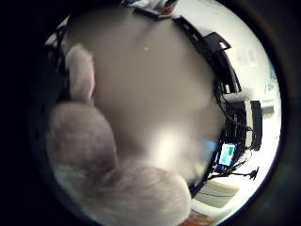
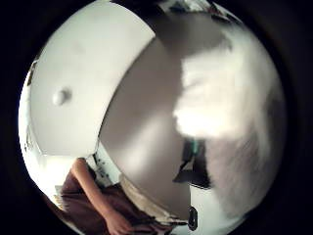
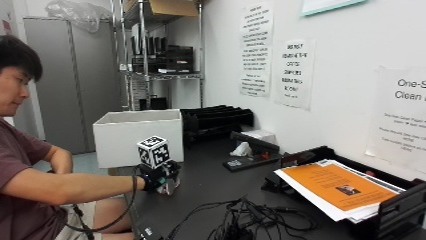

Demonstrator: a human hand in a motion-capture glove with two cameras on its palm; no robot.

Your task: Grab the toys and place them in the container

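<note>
We find the gloved right hand [image 3: 162, 178] at the table's near left edge, fingers closed round a pale plush toy [image 1: 89, 155]. Transfer step, we judge: next, carry it to the white container [image 3: 138, 136] just beyond and release.

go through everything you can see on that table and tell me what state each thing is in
Right hand: low over the table, holding a plush toy.
Plush toy: in the grip, not yet in the box.
White box: upright, top open.
Orange paper: lying on a black tray.
</note>
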